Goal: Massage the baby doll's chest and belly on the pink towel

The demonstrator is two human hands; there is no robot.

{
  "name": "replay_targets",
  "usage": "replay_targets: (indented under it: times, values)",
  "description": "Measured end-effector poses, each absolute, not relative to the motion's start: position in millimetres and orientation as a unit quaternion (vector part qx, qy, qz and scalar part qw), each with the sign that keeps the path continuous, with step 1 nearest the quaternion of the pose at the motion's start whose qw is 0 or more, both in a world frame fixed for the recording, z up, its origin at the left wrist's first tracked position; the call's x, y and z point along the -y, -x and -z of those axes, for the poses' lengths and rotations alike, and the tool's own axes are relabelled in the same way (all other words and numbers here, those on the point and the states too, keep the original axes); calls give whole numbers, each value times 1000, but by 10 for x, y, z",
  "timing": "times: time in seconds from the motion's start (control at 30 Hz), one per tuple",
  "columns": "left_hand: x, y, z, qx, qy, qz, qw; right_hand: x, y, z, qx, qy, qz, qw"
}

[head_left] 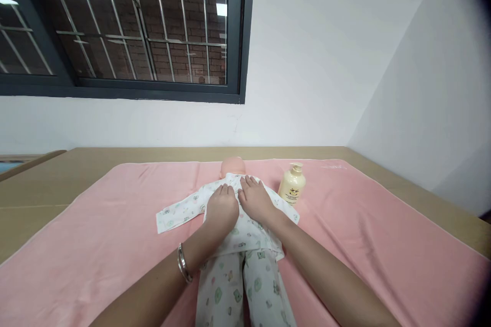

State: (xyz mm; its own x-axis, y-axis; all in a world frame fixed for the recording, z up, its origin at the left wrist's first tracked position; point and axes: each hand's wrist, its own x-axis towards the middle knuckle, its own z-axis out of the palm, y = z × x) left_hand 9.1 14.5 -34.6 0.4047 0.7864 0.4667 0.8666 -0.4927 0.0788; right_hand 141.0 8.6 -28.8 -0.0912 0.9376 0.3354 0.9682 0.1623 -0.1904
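Observation:
A doll with a smooth, pinkish head (232, 166) lies stretched out, head at the far end. It wears a white pajama top (245, 235) with small green and pink prints and matching pajama pants (261, 286). On the left of the top's chest rests my left hand (223, 209), fingers curled inward; whether cloth is pinched in them is hidden. My right hand (256, 198) lies flat on the other side of the chest, fingers stretched out and touching the fabric. The left sleeve (178, 217) is spread sideways, while my right forearm partly covers the other side.
A cream pump bottle (292, 184) stands just right of the doll's shoulder. Beneath everything is a pink sheet (364, 245) on a wooden surface (95, 156). A white wall (307, 61) and a barred window (153, 25) rise behind it.

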Motion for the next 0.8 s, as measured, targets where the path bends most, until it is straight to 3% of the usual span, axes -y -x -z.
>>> replay_targets:
  times: [0.3,0.63,0.8]
  values:
    - [-566,103,404,497,817,289,-40,188,-1098,308,715,660,136,185]
    - [-241,-64,426,500,816,272,98,-217,-1559,305,728,638,-6,252]
    - [-218,-83,465,508,802,307,63,-227,-1530,321,733,634,-1,247]
